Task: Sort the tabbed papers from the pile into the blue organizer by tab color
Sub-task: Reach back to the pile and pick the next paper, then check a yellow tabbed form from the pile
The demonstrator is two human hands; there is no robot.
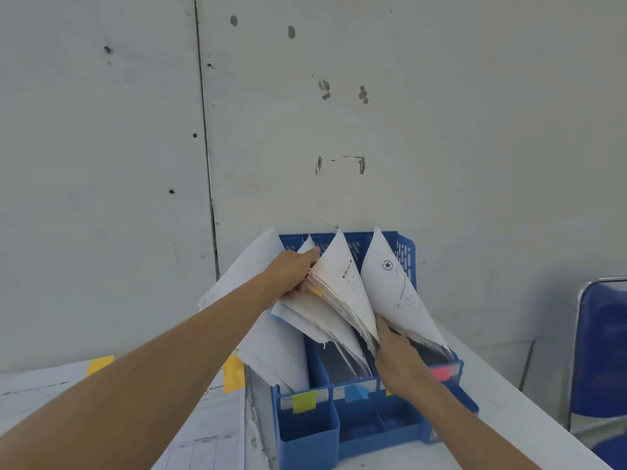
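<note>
- Blue organizer (356, 427) stands on a white table (509, 388) against a grey wall (441, 130), its slots marked yellow-green, blue and pink from left to right.
- Left hand (293, 273) grips the upper edge of a thick wad of papers (342, 300) leaning in the middle slot.
- Right hand (398, 362) has fingers tucked between that wad and the sheets (393, 286) in the pink slot; whether they pinch anything cannot be told.
- Pile (210, 432) with yellow tabs lies just left of the organizer.
</note>
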